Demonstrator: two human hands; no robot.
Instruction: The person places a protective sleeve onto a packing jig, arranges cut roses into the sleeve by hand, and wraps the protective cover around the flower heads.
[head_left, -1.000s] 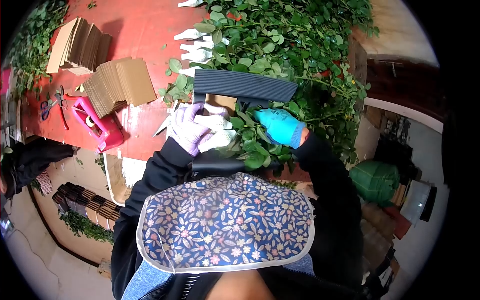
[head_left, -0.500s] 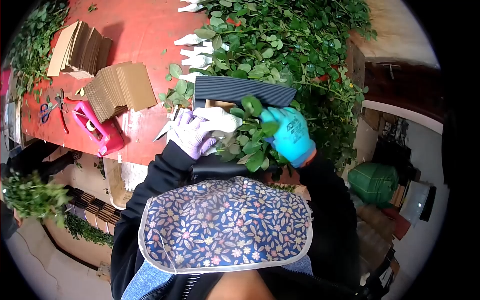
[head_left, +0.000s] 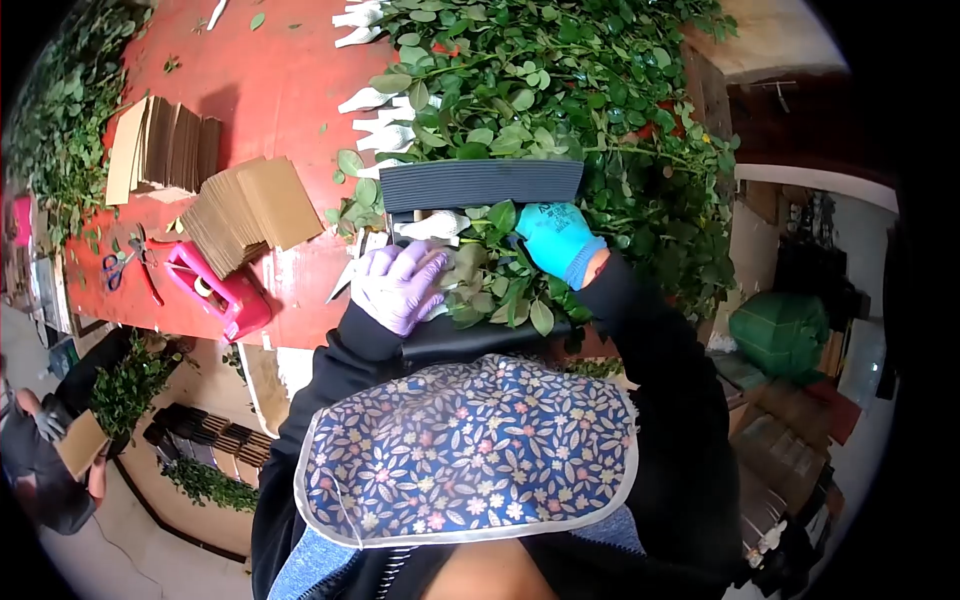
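My left hand (head_left: pixel 400 288), in a lilac glove, lies palm down with fingers stretched over the near end of a bunch of leafy rose stems (head_left: pixel 487 285). Just beyond its fingertips sits a rose head in a white net sleeve (head_left: pixel 433 228). Closed around the stems at the bunch's right side is my right hand (head_left: pixel 560 243), in a blue glove; its fingertips are hidden by leaves. Behind both hands stands a dark ribbed board (head_left: pixel 482 186). A knife-like blade (head_left: pixel 343 281) pokes out left of my left hand.
Stacked cardboard pieces (head_left: pixel 165 150) and a fanned stack (head_left: pixel 255 210) lie on the red table (head_left: pixel 270 80). Nearby are a pink tape dispenser (head_left: pixel 222 290) and red-handled cutters (head_left: pixel 150 270). More netted roses (head_left: pixel 560 90) fill the back right. A co-worker (head_left: pixel 50 460) holds cardboard at lower left.
The netted rose has left my left hand and lies by the ribbed board. My left fingers have spread flat; my right hand has moved slightly left and up. A co-worker has come into view.
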